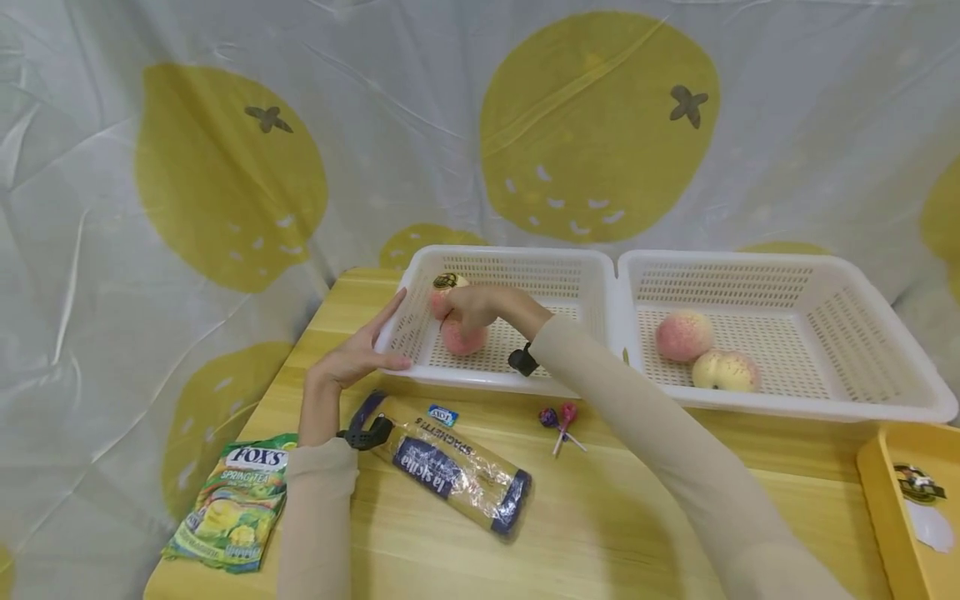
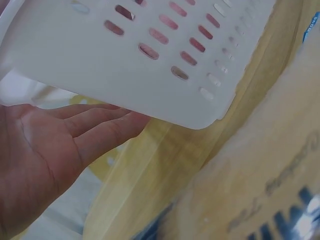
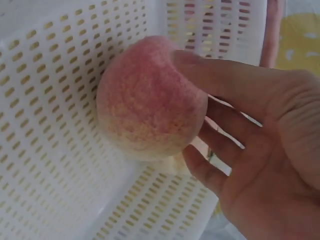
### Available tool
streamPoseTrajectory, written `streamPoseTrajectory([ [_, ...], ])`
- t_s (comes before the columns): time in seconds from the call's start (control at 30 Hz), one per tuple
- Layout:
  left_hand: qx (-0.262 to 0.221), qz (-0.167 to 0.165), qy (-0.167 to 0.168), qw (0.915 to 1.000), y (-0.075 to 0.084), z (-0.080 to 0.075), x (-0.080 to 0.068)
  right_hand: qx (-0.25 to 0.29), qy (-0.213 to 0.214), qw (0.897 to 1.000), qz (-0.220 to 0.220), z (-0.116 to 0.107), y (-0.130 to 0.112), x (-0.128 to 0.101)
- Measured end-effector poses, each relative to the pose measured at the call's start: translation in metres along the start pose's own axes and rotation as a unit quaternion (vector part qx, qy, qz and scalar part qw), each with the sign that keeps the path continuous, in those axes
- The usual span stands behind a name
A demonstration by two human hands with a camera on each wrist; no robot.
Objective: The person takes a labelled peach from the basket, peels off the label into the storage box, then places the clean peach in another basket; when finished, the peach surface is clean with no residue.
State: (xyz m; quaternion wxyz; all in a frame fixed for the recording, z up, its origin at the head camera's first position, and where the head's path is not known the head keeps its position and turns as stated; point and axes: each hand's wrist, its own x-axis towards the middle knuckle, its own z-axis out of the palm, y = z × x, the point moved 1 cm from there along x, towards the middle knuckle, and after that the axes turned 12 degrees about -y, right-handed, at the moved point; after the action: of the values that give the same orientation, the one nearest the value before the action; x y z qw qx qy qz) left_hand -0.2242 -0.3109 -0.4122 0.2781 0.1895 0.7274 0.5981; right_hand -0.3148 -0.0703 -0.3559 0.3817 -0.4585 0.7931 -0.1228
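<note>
- Reaching into the left white basket [image 1: 592,275], the person's right hand [image 1: 480,304] has its fingers curled loosely round a pink peach [image 1: 461,337]; the right wrist view shows the thumb and fingers [image 3: 220,145] touching the fruit's side.
- The peach [image 3: 150,97] sits at the basket's left end, close to its near-left corner, against the perforated floor and wall.
- The peach is nearly round, so no long axis can be made out; its pinker half faces up and its paler yellow part faces down toward the floor of the basket.
- The left hand [image 1: 360,354] lies flat and wide, fingers straight, against the outer left wall of the same basket [image 2: 150,85], holding nothing.
- A second basket [image 1: 862,283] stands touching the first on its right, with two more peaches [image 1: 705,350] lying together inside.
- Nearer on the wooden table [image 1: 600,517] lie a spaghetti packet [image 1: 457,471], a small blue sweet [image 1: 442,414], two lollipops [image 1: 561,419] and, at the near left corner, a green Fox's bag [image 1: 232,508].
- A yellow tray [image 1: 885,508] sits at the near right edge.
</note>
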Motion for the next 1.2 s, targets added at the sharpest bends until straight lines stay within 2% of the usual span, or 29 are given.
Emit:
streamPoseTrajectory([
  [0.23,0.002,-0.001,0.002,1.0,-0.001,-0.002,0.002,-0.036,-0.022,0.999,0.03,0.002,0.006,0.005],
  [0.57,-0.01,0.003,-0.002,0.9999,0.001,0.0,0.002,-0.026,-0.024,0.998,0.047,0.004,0.017,-0.006],
  [0.77,-0.005,-0.006,0.004,1.0,0.001,0.001,0.001,-0.014,-0.054,0.997,0.059,0.003,0.02,-0.013],
  [0.93,-0.007,-0.003,0.0,1.0,0.004,0.002,0.001,-0.03,-0.077,0.996,0.035,0.0,0.023,-0.026],
  [1.03,-0.01,0.001,-0.002,0.9999,0.005,0.002,0.002,-0.043,-0.057,0.997,0.016,-0.003,0.026,-0.04],
  [1.2,-0.012,-0.002,0.0,0.9999,0.004,0.002,0.001,-0.003,0.02,0.999,-0.035,-0.008,0.025,-0.072],
])
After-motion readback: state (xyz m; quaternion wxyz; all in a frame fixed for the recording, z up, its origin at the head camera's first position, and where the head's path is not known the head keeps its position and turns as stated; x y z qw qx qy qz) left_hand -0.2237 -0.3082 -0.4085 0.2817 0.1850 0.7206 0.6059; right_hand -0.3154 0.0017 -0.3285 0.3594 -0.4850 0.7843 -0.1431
